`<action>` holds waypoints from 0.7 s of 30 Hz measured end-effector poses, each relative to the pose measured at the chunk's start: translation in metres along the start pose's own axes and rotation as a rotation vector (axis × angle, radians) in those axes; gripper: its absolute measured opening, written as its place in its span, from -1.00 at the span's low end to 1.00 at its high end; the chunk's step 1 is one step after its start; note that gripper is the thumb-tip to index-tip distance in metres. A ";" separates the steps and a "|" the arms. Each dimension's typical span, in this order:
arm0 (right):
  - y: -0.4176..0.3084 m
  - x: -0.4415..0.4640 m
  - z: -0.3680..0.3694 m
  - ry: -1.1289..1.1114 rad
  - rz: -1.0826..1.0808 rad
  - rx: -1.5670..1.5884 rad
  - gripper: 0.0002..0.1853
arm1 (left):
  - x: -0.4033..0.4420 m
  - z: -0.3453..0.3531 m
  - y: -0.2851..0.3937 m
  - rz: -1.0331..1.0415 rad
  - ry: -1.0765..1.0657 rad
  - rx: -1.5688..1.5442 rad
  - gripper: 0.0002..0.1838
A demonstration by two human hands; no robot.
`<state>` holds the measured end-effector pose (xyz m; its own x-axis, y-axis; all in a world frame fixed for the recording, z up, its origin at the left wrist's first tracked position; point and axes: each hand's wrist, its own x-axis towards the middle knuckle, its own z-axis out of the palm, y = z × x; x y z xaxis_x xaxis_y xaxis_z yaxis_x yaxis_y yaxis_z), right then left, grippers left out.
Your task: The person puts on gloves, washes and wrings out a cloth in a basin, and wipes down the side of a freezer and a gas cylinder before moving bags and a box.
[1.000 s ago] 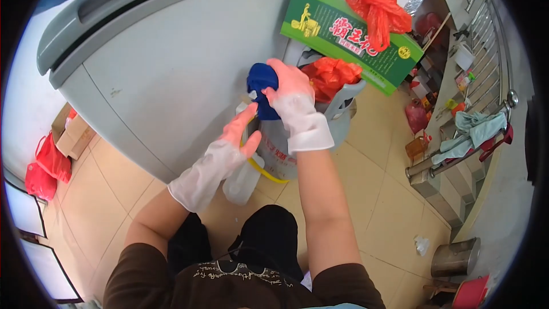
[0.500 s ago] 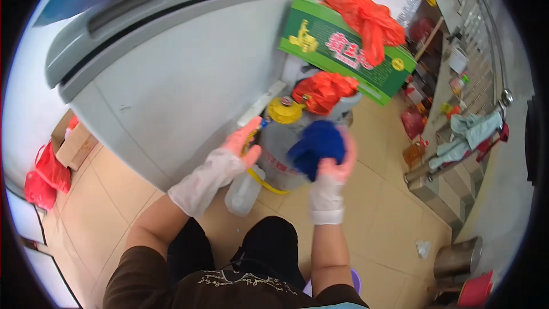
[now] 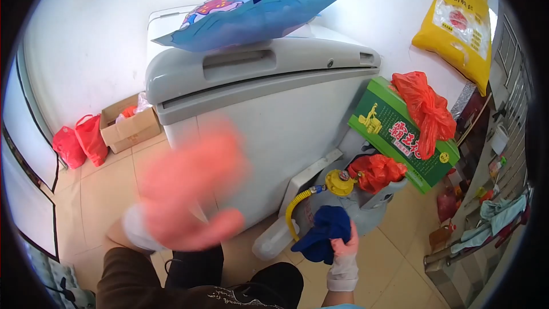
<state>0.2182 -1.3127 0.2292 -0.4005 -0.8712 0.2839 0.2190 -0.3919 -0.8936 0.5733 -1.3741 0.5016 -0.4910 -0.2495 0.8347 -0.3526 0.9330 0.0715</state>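
My right hand [image 3: 346,246], in a pink glove with a white cuff, grips a bunched dark blue cloth [image 3: 323,234] in front of the gas cylinder [image 3: 366,217]. My left hand [image 3: 191,186], gloved the same way, is raised before the side of the grey chest freezer [image 3: 251,154]. It is blurred by motion, with the thumb apart from the fingers and nothing seen in it. The cylinder carries a yellow regulator [image 3: 340,183] with a yellow hose [image 3: 290,212]. A translucent plastic jug [image 3: 275,241] lies beside the cylinder, near my knees.
A blue bag [image 3: 257,23] lies on the freezer lid. Red plastic bags [image 3: 423,109] rest on a green box [image 3: 400,137] behind the cylinder. A cardboard box [image 3: 128,131] stands at the left wall. A shelf rail [image 3: 480,237] with cloths runs along the right.
My view has tilted up and turned left. My left hand has moved from beside the hose up toward the freezer. My right hand still holds the blue cloth.
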 end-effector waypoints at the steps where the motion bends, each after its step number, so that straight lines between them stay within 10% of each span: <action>1: 0.001 -0.001 0.009 -0.056 0.037 0.017 -0.37 | 0.011 -0.018 -0.002 -0.090 0.189 0.072 -0.18; 2: 0.000 -0.003 0.021 -0.109 0.082 0.031 -0.36 | 0.046 -0.011 -0.005 0.038 0.508 0.260 -0.12; 5: -0.006 -0.010 0.050 -0.131 0.152 -0.022 -0.36 | 0.086 -0.036 -0.043 0.044 0.319 0.711 -0.24; 6: 0.007 -0.014 0.047 -0.126 0.129 -0.058 -0.37 | 0.104 -0.013 -0.012 -0.244 0.295 0.762 -0.39; 8: 0.020 -0.020 0.038 -0.202 0.035 -0.108 -0.35 | 0.127 0.003 0.028 -0.502 0.109 0.682 -0.56; 11: 0.029 -0.044 0.016 -0.117 0.143 -0.066 -0.32 | 0.123 -0.002 -0.027 -0.381 0.093 0.218 -0.77; 14: 0.037 -0.060 0.002 -0.055 0.200 0.083 -0.34 | 0.135 -0.058 -0.102 -0.141 0.016 -0.078 -0.57; 21: 0.056 -0.098 -0.030 0.144 0.228 0.222 -0.42 | 0.113 0.017 -0.006 -0.436 -0.177 -0.256 -0.72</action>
<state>0.2437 -1.2403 0.1408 -0.4376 -0.8990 0.0197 0.4987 -0.2609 -0.8266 0.5065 -1.4123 0.5861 -0.4767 -0.6473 0.5948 -0.3591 0.7610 0.5404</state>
